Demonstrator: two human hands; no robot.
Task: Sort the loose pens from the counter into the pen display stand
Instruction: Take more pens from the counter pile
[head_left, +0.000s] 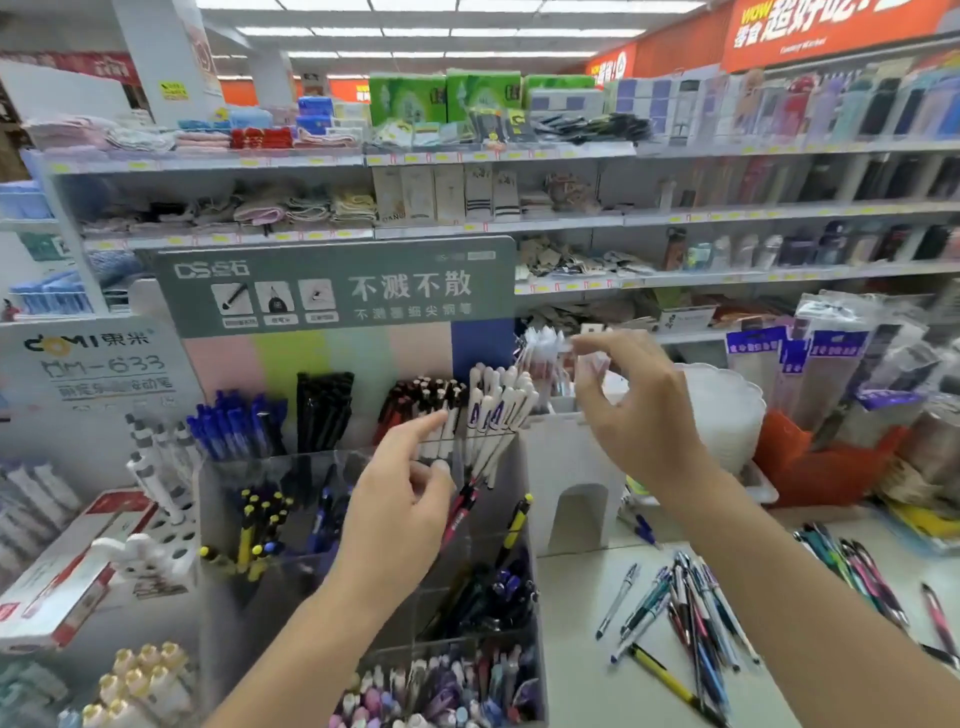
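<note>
The clear acrylic pen display stand (270, 525) sits in front of me under a grey header card (337, 286). Its back row holds blue pens (234, 423), black pens (323, 410) and white pens (501, 410). My left hand (405, 499) is over the stand with fingers apart, its index fingertip touching the white pens. My right hand (639, 410) is raised beside a bunch of clear pens (543, 353) in a white holder (571, 467), pinching a blurred clear pen (592, 361) between thumb and index finger. Several loose pens (691, 613) lie on the counter to the right.
More loose pens (857, 571) lie near the counter's right edge, and a yellow pen (670, 680) lies closer to me. A white stack of trays (727, 415), an orange basket (821, 467) and hanging refill packs (831, 364) stand at the right. A red-and-white box (67, 566) sits at the left. Stocked shelves run behind.
</note>
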